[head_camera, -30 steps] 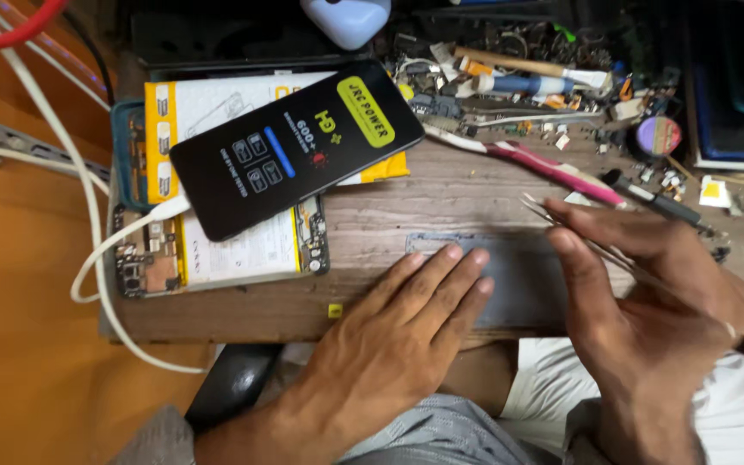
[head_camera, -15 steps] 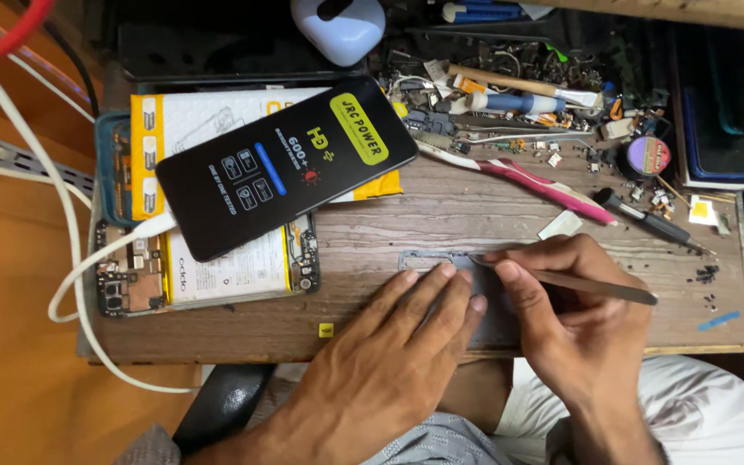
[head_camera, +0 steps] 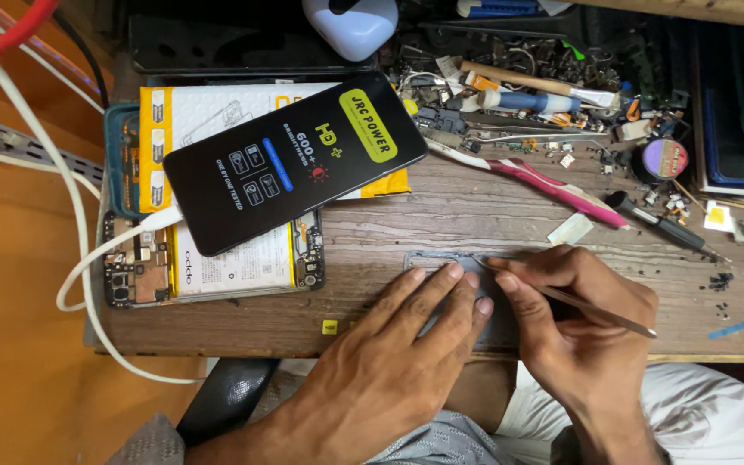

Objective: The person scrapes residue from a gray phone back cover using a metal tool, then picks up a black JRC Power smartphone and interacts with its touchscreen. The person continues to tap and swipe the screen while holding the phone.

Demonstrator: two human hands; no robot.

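Grey metal frame (head_camera: 441,263) is lying flat on the wooden bench (head_camera: 475,215), left hand (head_camera: 389,370) spread open and pressing it so it's not sliding, while the right hand (head_camera: 579,319) is pinching thin tweezers (head_camera: 579,301) at its top edge.

Bare hands (head_camera: 389,379), grey sleeve, white trousers

- Left hand (head_camera: 389,362) lies flat, fingertips pressing a thin grey frame (head_camera: 441,263) near the wooden bench's (head_camera: 475,207) front edge.
- Right hand (head_camera: 583,323) grips tweezers (head_camera: 596,310), tips touching the frame.
- Black phone (head_camera: 294,164) rests toward the bench's left edge.
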